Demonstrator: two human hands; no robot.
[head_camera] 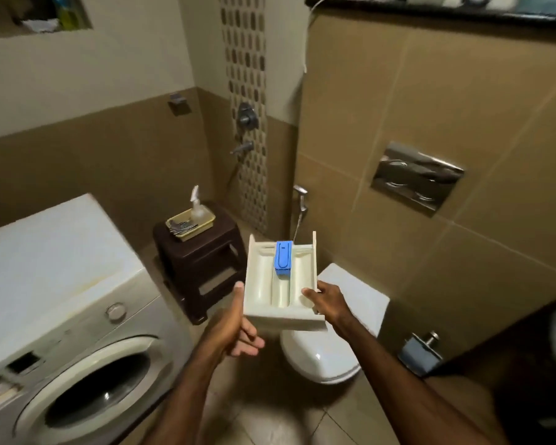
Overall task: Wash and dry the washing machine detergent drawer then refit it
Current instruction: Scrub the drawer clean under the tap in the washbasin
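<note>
Bathroom, toilet (pixel 326 358) at 6 o'clock | detergent drawer (pixel 281 284) centre | left hand (pixel 235 329), right hand (pixel 326 300): grip clamped on drawer sides

I see a cream-white drawer (pixel 283 284) with a bright blue insert (pixel 283 260) marked by a thin black line. Left of the drawer, the washer (pixel 61 284) is white with a grey front and a silver-ringed dark door. Behind the drawer, a dark brown stool (pixel 203 252) carries a pale yellow tray (pixel 190 223). The toilet (pixel 331 348) under the drawer is white. Walls are tan tile below, cream above, with a strip (pixel 246 91) of brown oval mosaic.
</note>
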